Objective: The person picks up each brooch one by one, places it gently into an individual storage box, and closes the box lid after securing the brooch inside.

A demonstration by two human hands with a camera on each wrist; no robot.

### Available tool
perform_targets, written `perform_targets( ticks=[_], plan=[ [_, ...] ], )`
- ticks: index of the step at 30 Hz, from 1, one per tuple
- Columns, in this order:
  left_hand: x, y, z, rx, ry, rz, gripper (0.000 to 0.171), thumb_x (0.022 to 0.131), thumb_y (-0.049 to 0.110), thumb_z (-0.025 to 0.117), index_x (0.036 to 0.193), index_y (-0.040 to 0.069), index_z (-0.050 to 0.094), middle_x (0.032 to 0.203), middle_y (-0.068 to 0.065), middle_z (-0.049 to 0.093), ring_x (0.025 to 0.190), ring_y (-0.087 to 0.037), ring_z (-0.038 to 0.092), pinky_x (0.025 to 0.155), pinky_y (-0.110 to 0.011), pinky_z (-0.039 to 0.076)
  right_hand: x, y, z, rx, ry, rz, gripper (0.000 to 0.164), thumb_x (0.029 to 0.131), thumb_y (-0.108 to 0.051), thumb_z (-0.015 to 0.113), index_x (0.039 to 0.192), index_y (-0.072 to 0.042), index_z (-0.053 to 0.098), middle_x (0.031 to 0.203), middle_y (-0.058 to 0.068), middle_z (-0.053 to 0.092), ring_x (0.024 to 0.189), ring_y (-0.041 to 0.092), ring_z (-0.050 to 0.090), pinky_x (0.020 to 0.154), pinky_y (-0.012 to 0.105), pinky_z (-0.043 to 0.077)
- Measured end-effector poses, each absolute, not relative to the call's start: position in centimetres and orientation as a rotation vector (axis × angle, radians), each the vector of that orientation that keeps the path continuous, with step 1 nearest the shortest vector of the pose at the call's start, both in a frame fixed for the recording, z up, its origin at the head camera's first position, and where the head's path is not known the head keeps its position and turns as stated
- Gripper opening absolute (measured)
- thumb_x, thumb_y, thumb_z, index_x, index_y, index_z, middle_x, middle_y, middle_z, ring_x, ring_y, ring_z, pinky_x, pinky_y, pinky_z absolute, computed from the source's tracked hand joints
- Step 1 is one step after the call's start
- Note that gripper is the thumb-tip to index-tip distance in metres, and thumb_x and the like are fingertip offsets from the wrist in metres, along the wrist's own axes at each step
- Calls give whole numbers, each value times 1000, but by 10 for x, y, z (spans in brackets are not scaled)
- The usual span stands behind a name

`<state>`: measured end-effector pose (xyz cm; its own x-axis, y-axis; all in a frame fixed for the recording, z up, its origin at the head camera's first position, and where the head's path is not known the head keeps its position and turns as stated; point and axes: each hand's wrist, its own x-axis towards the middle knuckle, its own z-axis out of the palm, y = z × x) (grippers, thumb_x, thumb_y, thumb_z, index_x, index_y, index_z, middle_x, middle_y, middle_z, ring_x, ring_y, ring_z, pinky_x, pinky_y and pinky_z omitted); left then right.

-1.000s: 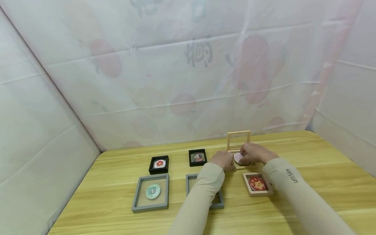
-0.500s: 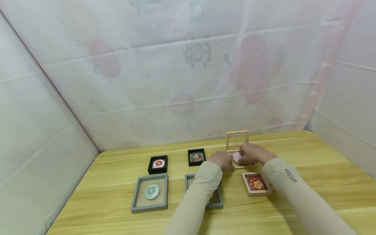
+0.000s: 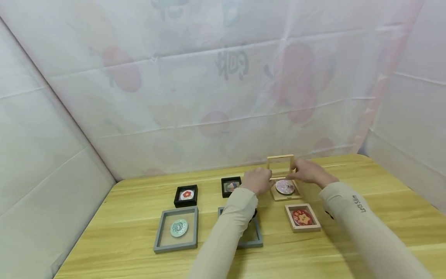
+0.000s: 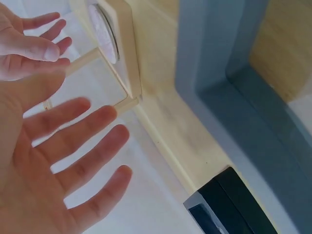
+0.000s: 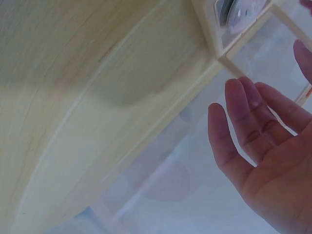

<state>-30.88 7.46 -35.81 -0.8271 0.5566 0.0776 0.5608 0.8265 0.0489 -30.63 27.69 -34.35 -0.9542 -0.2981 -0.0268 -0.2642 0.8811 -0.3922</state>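
Observation:
A small light-wood display frame lies at the back right, its hinged lid raised upright. On its base sits a round lilac badge. My left hand is at the frame's left side; in the left wrist view its fingers are spread and hold nothing. At the lid's right side is my right hand. Its fingers are loosely bent beside the lid's edge in the right wrist view, with nothing gripped.
Nearer me sits a wood frame with a red star badge. Two grey frames, the left grey frame with a green badge, stand left. Behind them are a black frame with a flower badge and another black frame. A curtain rises behind.
My right hand has let go of the lilac badge and moved up to the lid's right side. My left hand has lifted slightly off the base, moving left and back.

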Motion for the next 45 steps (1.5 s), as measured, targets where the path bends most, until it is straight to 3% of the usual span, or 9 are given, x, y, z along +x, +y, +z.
perform_targets(
  ticks=[6, 10, 15, 18, 22, 27, 33, 40, 45],
  plan=[
    [-311, 71, -357, -788, -2904, -318, 33, 104, 33, 60, 78, 15, 70, 62, 5, 63, 47, -7, 49, 42, -24, 40, -307, 289, -342, -400, 2981, -712, 43, 98, -25, 67, 105, 18, 64, 96, 28, 68, 76, 30, 66, 67, 45, 55],
    [-313, 70, -356, -726, -2890, -414, 24, 103, 33, 61, 102, 14, 76, 78, 4, 71, 47, -6, 47, 42, -24, 39, -306, 291, -337, -339, 2978, -789, 44, 104, -29, 57, 100, 13, 67, 91, 24, 67, 72, 28, 62, 63, 41, 52],
    [-317, 70, -354, -674, -2919, -530, 34, 104, 32, 59, 132, 14, 69, 81, 0, 73, 43, -8, 37, 40, -24, 35, -310, 290, -334, -294, 3030, -829, 45, 107, -34, 51, 76, -3, 62, 71, 7, 53, 64, 19, 45, 57, 34, 39],
    [-318, 70, -353, -659, -2936, -550, 28, 104, 33, 59, 117, 13, 74, 69, 3, 64, 44, -8, 39, 41, -25, 35, -310, 290, -333, -281, 3048, -831, 47, 107, -35, 50, 85, 3, 66, 80, 15, 60, 70, 24, 54, 61, 38, 45],
    [-319, 72, -353, -649, -2940, -568, 23, 104, 33, 59, 101, 13, 71, 63, 5, 54, 47, -9, 46, 42, -25, 37, -309, 291, -330, -245, 3012, -860, 58, 108, -38, 47, 113, 18, 62, 101, 29, 66, 82, 32, 63, 68, 45, 53],
    [-319, 72, -352, -632, -2938, -625, 28, 104, 32, 60, 120, 10, 69, 69, 4, 58, 48, -9, 47, 42, -24, 38, -309, 290, -330, -216, 2967, -913, 62, 108, -39, 46, 121, 20, 57, 98, 27, 65, 77, 30, 62, 61, 37, 52],
    [-319, 75, -351, -620, -2948, -651, 32, 103, 32, 61, 127, 10, 66, 76, 2, 63, 54, -11, 51, 45, -25, 41, -310, 290, -331, -230, 2964, -938, 59, 109, -36, 46, 120, 20, 59, 91, 23, 65, 79, 32, 64, 60, 38, 53],
    [-322, 77, -354, -603, -2998, -712, 27, 104, 34, 60, 115, 10, 65, 77, 0, 60, 56, -12, 53, 48, -28, 42, -311, 289, -334, -197, 2914, -1014, 64, 110, -37, 42, 127, 24, 48, 125, 44, 52, 92, 46, 68, 70, 48, 59],
    [-323, 77, -355, -614, -3021, -818, 33, 104, 32, 60, 123, 6, 63, 76, -1, 57, 52, -12, 49, 47, -27, 41, -313, 288, -337, -191, 2869, -1078, 66, 110, -37, 41, 131, 25, 41, 125, 44, 51, 91, 45, 69, 72, 48, 60]
  ],
)
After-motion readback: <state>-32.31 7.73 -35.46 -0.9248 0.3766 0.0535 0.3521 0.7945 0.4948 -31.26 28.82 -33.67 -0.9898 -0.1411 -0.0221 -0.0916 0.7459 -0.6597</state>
